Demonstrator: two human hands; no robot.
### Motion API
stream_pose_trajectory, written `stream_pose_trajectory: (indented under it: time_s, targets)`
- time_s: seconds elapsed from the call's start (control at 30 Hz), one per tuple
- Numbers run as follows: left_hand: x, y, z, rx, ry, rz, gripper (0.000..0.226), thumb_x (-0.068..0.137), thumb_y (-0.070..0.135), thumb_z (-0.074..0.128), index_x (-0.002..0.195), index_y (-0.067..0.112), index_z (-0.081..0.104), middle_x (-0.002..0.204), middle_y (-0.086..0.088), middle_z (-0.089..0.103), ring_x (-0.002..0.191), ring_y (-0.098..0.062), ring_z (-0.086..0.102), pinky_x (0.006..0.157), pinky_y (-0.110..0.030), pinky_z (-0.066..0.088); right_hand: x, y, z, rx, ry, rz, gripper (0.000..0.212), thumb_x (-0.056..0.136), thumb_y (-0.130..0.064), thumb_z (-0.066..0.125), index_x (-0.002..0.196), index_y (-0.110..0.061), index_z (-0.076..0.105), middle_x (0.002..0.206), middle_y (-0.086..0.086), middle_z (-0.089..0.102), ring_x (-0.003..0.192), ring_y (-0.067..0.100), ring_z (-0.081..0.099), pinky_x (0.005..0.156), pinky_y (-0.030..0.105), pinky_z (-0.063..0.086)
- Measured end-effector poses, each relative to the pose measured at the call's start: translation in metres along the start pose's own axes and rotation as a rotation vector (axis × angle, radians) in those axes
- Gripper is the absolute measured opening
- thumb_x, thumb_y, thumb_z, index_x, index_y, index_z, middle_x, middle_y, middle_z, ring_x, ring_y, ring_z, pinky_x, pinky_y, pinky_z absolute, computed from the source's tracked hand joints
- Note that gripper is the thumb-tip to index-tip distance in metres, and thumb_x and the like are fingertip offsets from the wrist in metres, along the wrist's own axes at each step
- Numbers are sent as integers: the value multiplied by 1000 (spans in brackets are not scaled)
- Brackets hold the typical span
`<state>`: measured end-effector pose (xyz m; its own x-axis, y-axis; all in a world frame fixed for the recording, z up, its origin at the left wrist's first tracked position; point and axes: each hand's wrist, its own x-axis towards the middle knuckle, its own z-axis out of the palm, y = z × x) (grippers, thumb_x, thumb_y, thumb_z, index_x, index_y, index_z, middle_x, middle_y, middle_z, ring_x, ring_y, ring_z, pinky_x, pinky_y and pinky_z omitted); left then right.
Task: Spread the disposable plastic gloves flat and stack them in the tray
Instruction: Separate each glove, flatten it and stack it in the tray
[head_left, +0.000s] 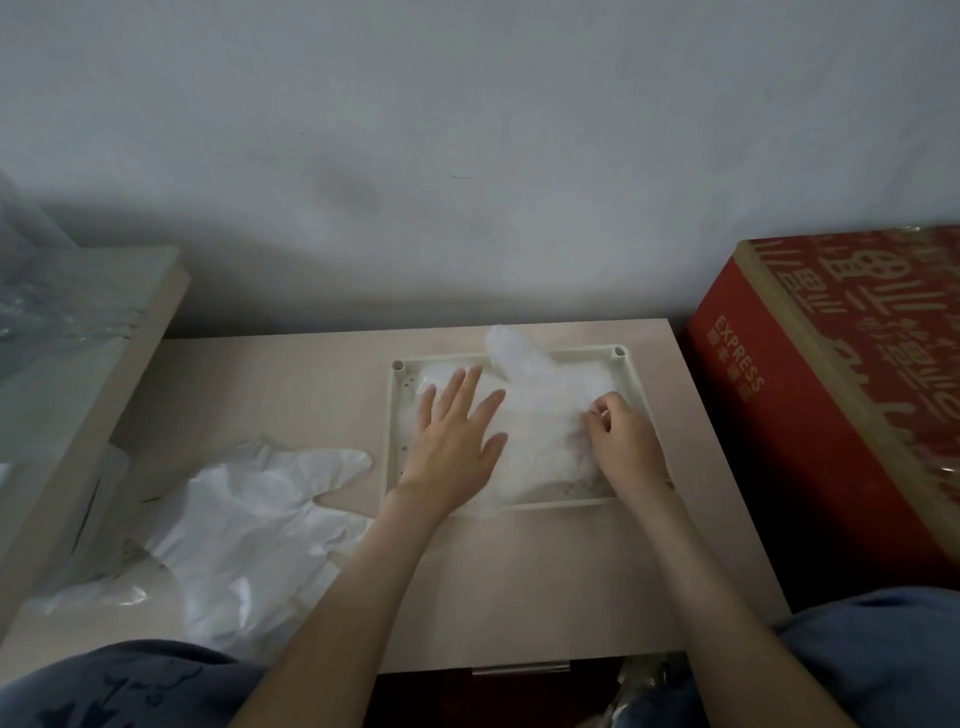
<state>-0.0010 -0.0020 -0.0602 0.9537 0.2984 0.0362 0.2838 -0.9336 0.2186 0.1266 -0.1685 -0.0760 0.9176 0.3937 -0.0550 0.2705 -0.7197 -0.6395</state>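
Note:
A cream rectangular tray (635, 379) lies on the pale wooden table. A translucent plastic glove (540, 395) is spread inside it, its fingers reaching past the tray's far rim. My left hand (453, 439) presses flat on the glove's left part, fingers apart. My right hand (626, 439) is on the glove's right side, fingertips pinched on the plastic. A loose pile of several more clear gloves (249, 525) lies on the table to the left of the tray.
A red cardboard box (831, 395) printed EXPRESS stands close to the right of the table. A raised ledge with clear plastic wrap (57, 322) is at the left. A grey wall is behind. My knees in blue trousers (883, 649) are at the table's front edge.

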Motion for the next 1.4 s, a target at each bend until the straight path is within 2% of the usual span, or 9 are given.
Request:
stream_pose_trajectory:
  time_s: [0.23, 0.4, 0.53, 0.67, 0.8, 1.0, 1.1, 1.23, 1.4]
  targets:
    - [-1, -8, 29, 99, -255, -156, 70, 95, 61, 22, 152, 28, 0, 160, -4, -11, 147, -22, -10, 115, -49, -8, 0, 1, 2, 60, 86, 28, 12, 97, -19, 46, 96, -9, 52, 88, 9, 61, 85, 30, 57, 69, 36, 43]
    - [1, -8, 31, 150, -185, -128, 90, 76, 66, 3, 153, 20, 6, 160, -9, -5, 148, -25, -5, 116, -49, -5, -4, -12, 14, -316, 329, -215, 59, 84, -26, 58, 137, -7, 40, 128, 17, 55, 113, 34, 51, 91, 45, 43]
    - [3, -8, 32, 102, -13, 2, 82, 76, 54, 36, 145, 9, 34, 154, -15, 29, 143, -30, 23, 114, -49, 11, -5, -21, 30, -423, -71, -373, 62, 95, -49, 28, 151, -24, 22, 158, 9, 19, 146, 27, 15, 116, 47, 12]
    - [3, -12, 36, 85, -238, -41, 90, 75, 70, -1, 152, 24, -7, 160, 0, -9, 147, -17, -10, 117, -44, -9, 0, -16, 38, -495, -389, -254, 63, 98, -56, 20, 152, -33, -6, 160, 0, -15, 146, 19, -18, 115, 43, -13]
    - [-4, -18, 17, -64, -167, -141, 88, 74, 69, -10, 151, 27, -7, 160, 1, -9, 147, -16, -10, 117, -41, -6, -1, -21, 33, -512, -385, -229, 67, 97, -58, 22, 152, -33, -8, 159, 0, -20, 145, 20, -22, 114, 46, -16]
    - [-47, -48, -23, -211, 293, -255, 46, 84, 21, 37, 125, 4, 47, 119, -16, 53, 108, -36, 50, 90, -41, 40, -24, -59, 31, -249, -165, -315, 67, 92, -55, 10, 152, -25, 18, 161, 3, 3, 147, 16, -4, 116, 40, -7]
    - [-89, -68, -37, -326, 129, -367, 33, 84, 3, 47, 115, 12, 46, 101, -1, 52, 95, -24, 53, 74, -29, 39, -46, -104, 43, 22, -235, -335, 64, 92, -50, 16, 141, -16, 41, 149, 6, 37, 140, 22, 27, 113, 37, 16]
    - [-135, -94, -31, -118, -296, -457, 48, 79, 52, 63, 112, 20, 49, 102, 8, 51, 93, -14, 55, 76, -29, 45, -76, -148, 75, -105, -466, -515, 46, 99, -37, 43, 139, -15, 42, 146, 1, 39, 136, 21, 32, 111, 36, 21]
    - [-165, -109, -24, -128, -263, -467, 17, 93, 35, 52, 87, 22, 43, 90, 4, 49, 84, -18, 55, 69, -29, 39, -107, -166, 98, -181, -544, -505, 47, 97, -36, 45, 140, -17, 42, 147, 1, 39, 137, 22, 31, 110, 35, 22]
